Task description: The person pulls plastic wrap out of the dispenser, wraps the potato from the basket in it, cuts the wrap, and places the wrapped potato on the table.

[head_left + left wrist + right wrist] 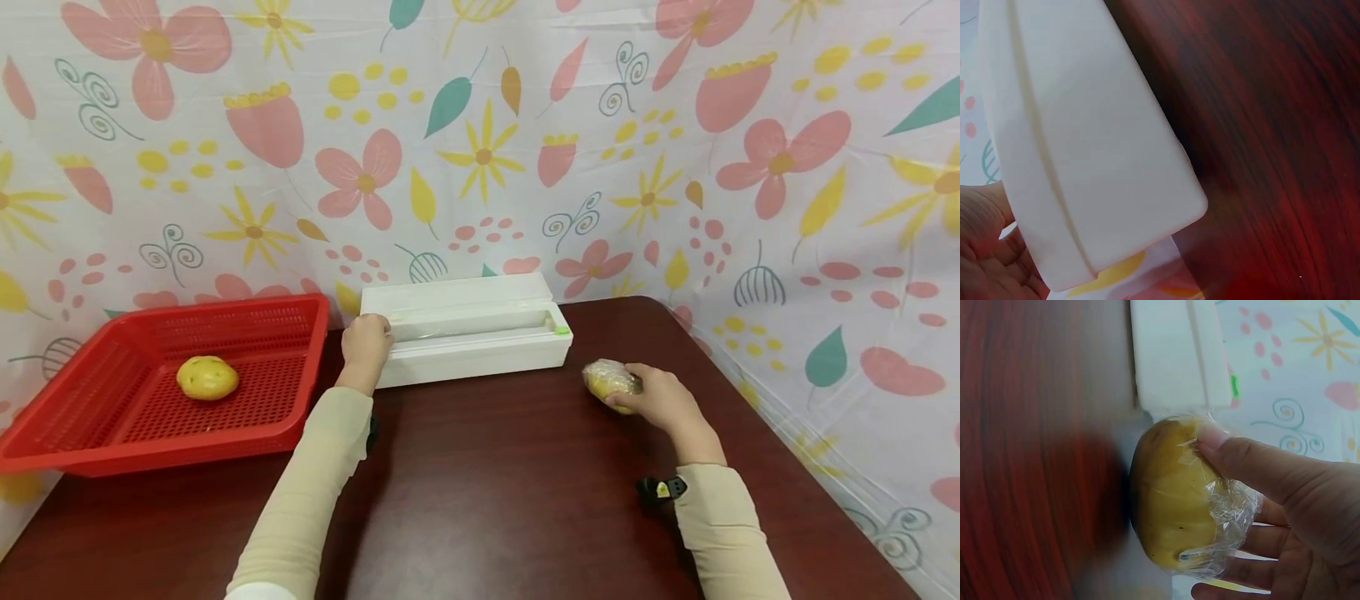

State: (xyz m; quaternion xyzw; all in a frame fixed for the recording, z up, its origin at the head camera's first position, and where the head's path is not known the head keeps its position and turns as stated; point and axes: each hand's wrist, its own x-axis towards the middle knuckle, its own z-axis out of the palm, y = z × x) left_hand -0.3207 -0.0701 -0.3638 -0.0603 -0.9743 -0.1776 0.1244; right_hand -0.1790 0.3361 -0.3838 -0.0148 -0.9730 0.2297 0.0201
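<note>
A white cling film box (480,358), its lid raised at the back and a film roll (472,325) inside, lies along the far side of the table. My left hand (366,343) grips the box's left end with curled fingers; in the left wrist view the box wall (1104,137) hides part of them. To the right of the box, my right hand (666,402) holds a potato wrapped in cling film (606,380). The right wrist view shows the thumb pressing on the wrapped potato (1175,494), with crumpled film gathered on the palm side.
At the left stands a red plastic basket (300,417) with an unwrapped yellow potato (207,377) in it. The dark brown table (480,492) reaches toward me. Behind it hangs a flower-patterned cloth (480,125), close to the back of the box.
</note>
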